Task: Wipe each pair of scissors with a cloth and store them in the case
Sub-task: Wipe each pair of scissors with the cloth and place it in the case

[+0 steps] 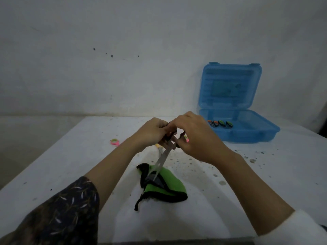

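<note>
Both hands hold one pair of scissors (163, 157) by its dark handles above the table, blades slightly apart and pointing down toward me. My left hand (152, 132) grips one handle and my right hand (193, 134) grips the other. The blade tips hover over or touch a green cloth with black trim (168, 184) lying crumpled on the table. An open blue plastic case (247, 133) stands at the back right with its lid up. Inside it lie scissors (220, 123) with orange and green handles.
Pink-handled scissors (115, 142) lie on the white table (70, 165) to the left of my hands. Something yellow (157, 145) peeks out below my left hand. Dark specks and stains dot the table's right side. A white wall rises behind the table.
</note>
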